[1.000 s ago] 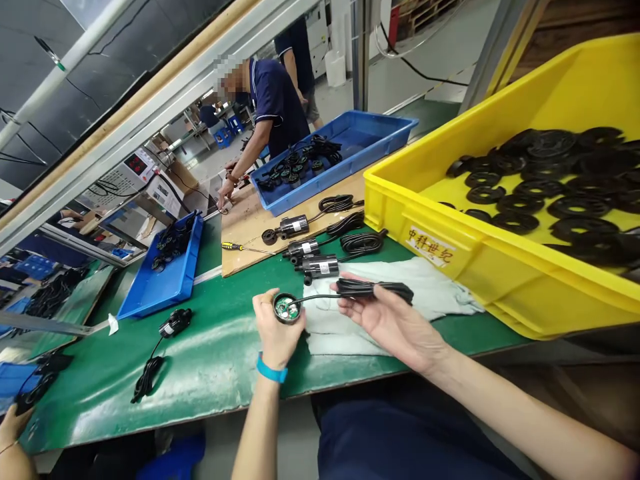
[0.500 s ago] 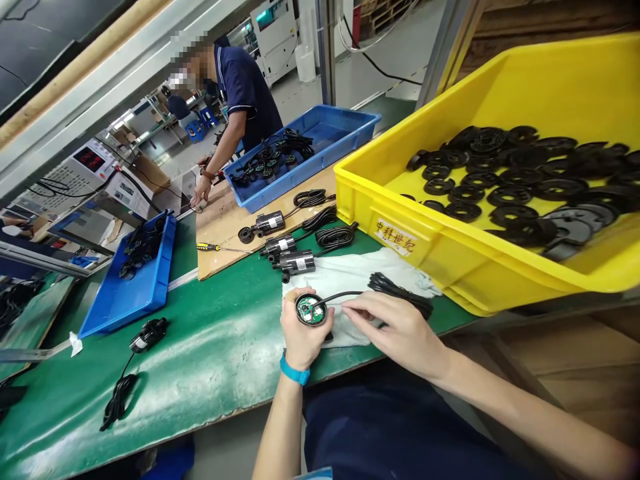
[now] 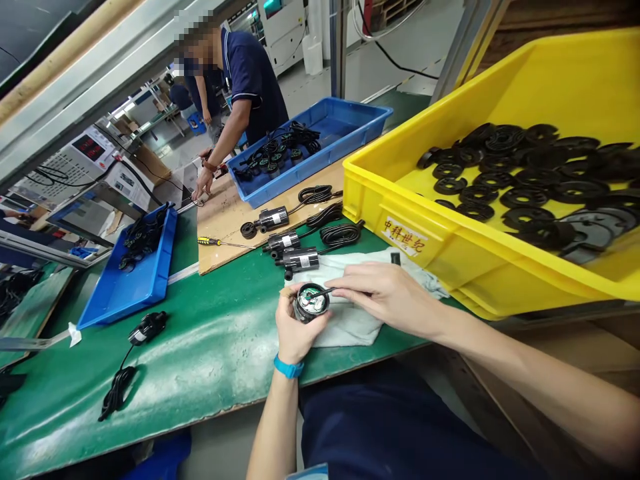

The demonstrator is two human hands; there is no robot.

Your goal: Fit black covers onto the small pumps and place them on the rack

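My left hand is closed around a small black pump body, open end up, so a green circuit board shows inside. My right hand pinches the pump's black cable right where it leaves the body; the rest of the cable is hidden under the hand. Both hands hover over a white cloth on the green bench. Three finished pumps with coiled cables lie just beyond the cloth.
A yellow crate of black ring parts stands at the right. A long blue tray of pumps and a person bending over a wooden board are behind. Another blue tray, a screwdriver and a lone pump sit left.
My right hand has slid left along the cable up to the pump body, covering the coiled cable. My left hand has tilted the pump slightly.
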